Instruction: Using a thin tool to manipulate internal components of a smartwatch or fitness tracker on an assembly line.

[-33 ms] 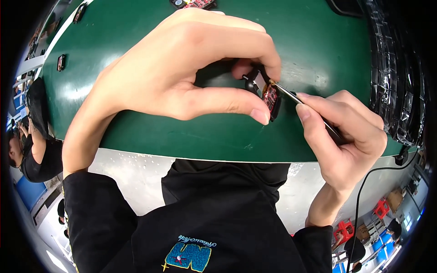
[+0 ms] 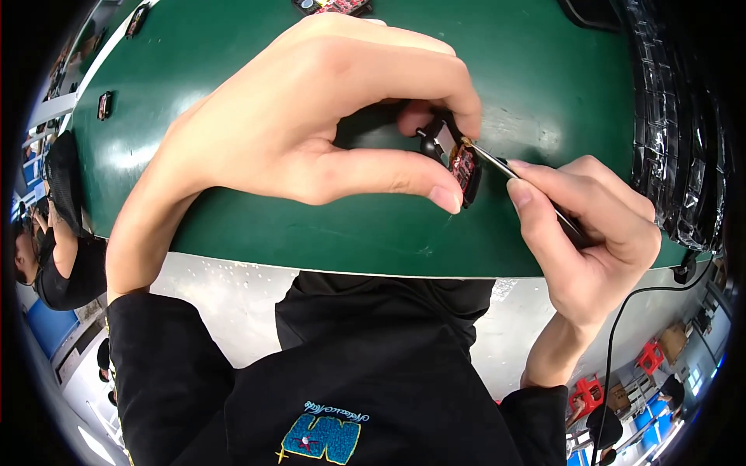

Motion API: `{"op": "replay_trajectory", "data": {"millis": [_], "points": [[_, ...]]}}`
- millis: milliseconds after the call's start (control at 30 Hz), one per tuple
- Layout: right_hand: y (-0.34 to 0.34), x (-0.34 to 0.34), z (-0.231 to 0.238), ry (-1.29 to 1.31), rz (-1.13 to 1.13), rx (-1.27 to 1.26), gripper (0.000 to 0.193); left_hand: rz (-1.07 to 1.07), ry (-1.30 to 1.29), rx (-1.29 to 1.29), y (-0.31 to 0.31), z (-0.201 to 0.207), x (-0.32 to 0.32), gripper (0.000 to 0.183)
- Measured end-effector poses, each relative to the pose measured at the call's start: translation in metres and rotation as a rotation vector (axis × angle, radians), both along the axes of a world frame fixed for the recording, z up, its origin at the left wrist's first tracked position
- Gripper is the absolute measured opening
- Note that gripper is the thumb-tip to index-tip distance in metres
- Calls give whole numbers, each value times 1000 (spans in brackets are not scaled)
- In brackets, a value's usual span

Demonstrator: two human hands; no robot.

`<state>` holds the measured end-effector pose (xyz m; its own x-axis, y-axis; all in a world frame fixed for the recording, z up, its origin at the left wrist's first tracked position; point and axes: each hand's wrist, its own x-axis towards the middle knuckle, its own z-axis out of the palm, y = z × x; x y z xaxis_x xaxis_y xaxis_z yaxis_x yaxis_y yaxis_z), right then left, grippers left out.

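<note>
My left hand (image 2: pixel 311 109) arches over the table and grips a small black electronic device (image 2: pixel 464 169) between thumb and fingers. A red circuit board shows in its casing, with a rounded black part on the left side. In my right hand (image 2: pixel 594 225), thumb and fingers pinch slim tweezers (image 2: pixel 497 161) with a black grip and silver points. Their points touch the upper end of the red board, beside a small yellowish spot near my left index fingertip. Part of the device is hidden by the left fingers.
The green table (image 2: pixel 326 233) lies beneath both hands. Another red board in a black case (image 2: pixel 342 8) lies at the far edge, and a small device (image 2: pixel 105 106) at the left. Stacked black plastic-wrapped trays (image 2: pixel 672 132) line the right edge. A person (image 2: pixel 66 256) sits at left.
</note>
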<state>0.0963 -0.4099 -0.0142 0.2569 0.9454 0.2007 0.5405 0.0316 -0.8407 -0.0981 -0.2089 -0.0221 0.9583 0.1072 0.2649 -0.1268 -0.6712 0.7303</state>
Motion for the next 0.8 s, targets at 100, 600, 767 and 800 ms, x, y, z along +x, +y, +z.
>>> {"op": "replay_trajectory", "data": {"millis": [100, 600, 767, 800], "points": [[0, 2, 1, 13, 2, -13, 22, 8, 19, -31, 0, 3, 2, 52], [1, -4, 4, -8, -14, -42, 22, -34, -39, 7, 2, -5, -2, 44], [0, -3, 4, -16, -18, -17, 23, -25, -35, 24, 1, -1, -2, 44], [-1, -5, 4, -24, -23, -18, 24, -23, -38, 33, 1, 0, -1, 45]]}}
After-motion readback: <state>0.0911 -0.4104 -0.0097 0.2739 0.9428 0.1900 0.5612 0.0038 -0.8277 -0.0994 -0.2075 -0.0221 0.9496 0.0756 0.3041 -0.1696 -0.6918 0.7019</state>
